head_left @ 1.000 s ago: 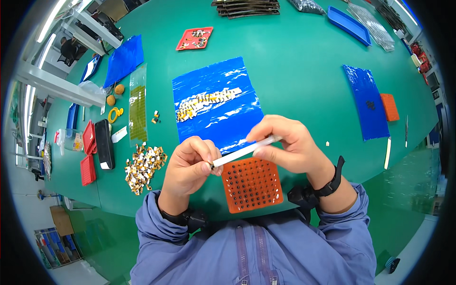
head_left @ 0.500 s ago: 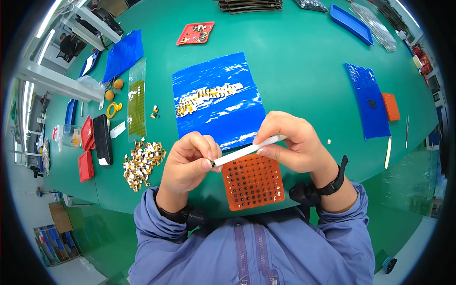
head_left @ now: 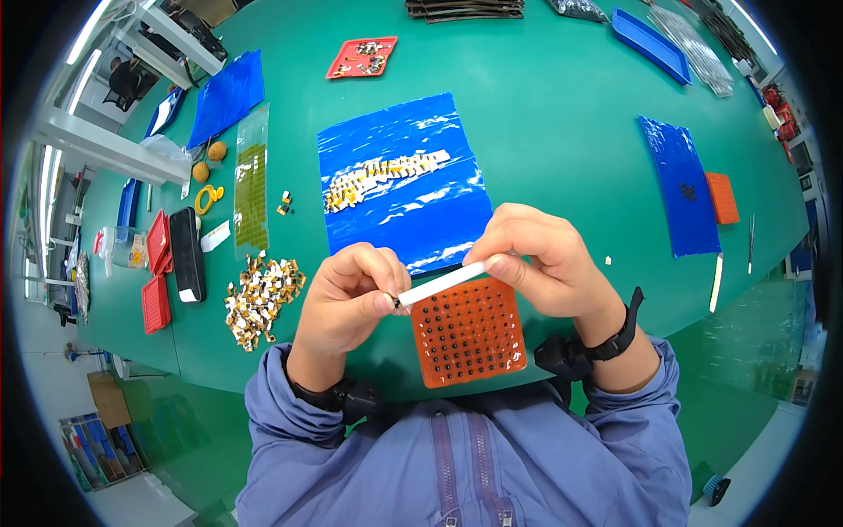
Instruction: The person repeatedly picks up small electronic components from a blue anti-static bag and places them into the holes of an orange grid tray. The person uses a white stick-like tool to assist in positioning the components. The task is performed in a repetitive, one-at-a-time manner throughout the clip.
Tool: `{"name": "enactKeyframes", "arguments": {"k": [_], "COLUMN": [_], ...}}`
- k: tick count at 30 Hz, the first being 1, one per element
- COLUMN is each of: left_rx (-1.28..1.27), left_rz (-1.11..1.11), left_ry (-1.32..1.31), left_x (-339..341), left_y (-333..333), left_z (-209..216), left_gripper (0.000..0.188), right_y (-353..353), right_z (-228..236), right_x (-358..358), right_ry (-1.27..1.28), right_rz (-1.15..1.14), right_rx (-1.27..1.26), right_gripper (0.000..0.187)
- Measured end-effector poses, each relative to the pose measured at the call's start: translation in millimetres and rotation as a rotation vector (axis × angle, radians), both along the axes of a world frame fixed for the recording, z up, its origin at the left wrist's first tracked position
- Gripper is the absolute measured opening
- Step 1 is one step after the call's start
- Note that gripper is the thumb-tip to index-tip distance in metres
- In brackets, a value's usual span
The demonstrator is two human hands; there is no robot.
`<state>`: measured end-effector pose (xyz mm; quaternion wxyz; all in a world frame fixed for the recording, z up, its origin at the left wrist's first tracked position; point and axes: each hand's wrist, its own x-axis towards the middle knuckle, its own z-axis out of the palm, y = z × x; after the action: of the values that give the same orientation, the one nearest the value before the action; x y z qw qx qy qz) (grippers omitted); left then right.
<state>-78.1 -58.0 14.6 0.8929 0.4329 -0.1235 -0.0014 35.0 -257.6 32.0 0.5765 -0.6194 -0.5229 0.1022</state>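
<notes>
My right hand [head_left: 540, 268] pinches a narrow white strip [head_left: 443, 284] between thumb and fingers, its left end sloping down toward my other hand. At that end, the closed fingertips of my left hand [head_left: 349, 285] grip a tiny dark piece [head_left: 398, 303], mostly hidden by them. Just below the strip lies an orange tray [head_left: 474, 380] with rows of small black round parts. Beyond both hands is a blue sheet [head_left: 413, 228], bearing a slanting band of small white-and-yellow pieces [head_left: 386, 177]. A loose heap of similar pieces [head_left: 261, 303] sits left of my left hand.
Left on the green table [head_left: 562, 114] are a black case [head_left: 187, 255], red trays [head_left: 156, 303], yellow scissors [head_left: 208, 199] and a clear sheet with yellow-green squares [head_left: 252, 189]. A red tray [head_left: 338, 68] stands farther off. At right lie another blue sheet [head_left: 680, 189] and tweezers [head_left: 752, 241].
My right fingers have shifted slightly along the strip, and its right end, which stuck out past them, is now covered. My left hand stays about where it was.
</notes>
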Motion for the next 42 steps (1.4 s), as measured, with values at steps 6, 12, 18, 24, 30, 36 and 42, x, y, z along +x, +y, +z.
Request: {"name": "enactKeyframes", "arguments": {"k": [6,12,18,24,30,36,42], "left_rx": [0.010,0.087,0.139,0.212,0.371,0.401,0.455], "left_rz": [0.030,0.059,0.202,0.277,0.179,0.125,0.238], "left_ry": [-0.001,0.011,0.062,0.111,0.179,0.224,0.222], "left_x": [0.2,0.8,1.5,5.8,5.1,4.2,7.8], "left_y": [0.6,2.4,3.0,1.4,-1.0,-2.4,4.3], "left_z": [-1.3,-0.8,-1.0,-2.7,-1.8,-0.7,-0.1], "left_gripper": [0.009,0.009,0.009,0.006,0.007,0.006,0.007], "right_y": [3.7,0.1,3.1,4.4,15.7,20.5,14.8], "right_z": [-0.1,6.2,6.7,12.6,17.7,14.3,7.5], "right_x": [-4.5,-4.3,-12.1,-16.6,-33.5,-37.7,-24.3], "right_ry": [0.025,0.005,0.108,-0.006,-0.222,-0.233,0.221], "right_rz": [-0.056,-0.084,-0.172,-0.087,-0.039,-0.044,-0.206], "right_rx": [0.024,-0.112,-0.016,0.153,0.041,0.068,0.227], "right_gripper": [0.007,0.005,0.005,0.012,0.019,0.020,0.009]}}
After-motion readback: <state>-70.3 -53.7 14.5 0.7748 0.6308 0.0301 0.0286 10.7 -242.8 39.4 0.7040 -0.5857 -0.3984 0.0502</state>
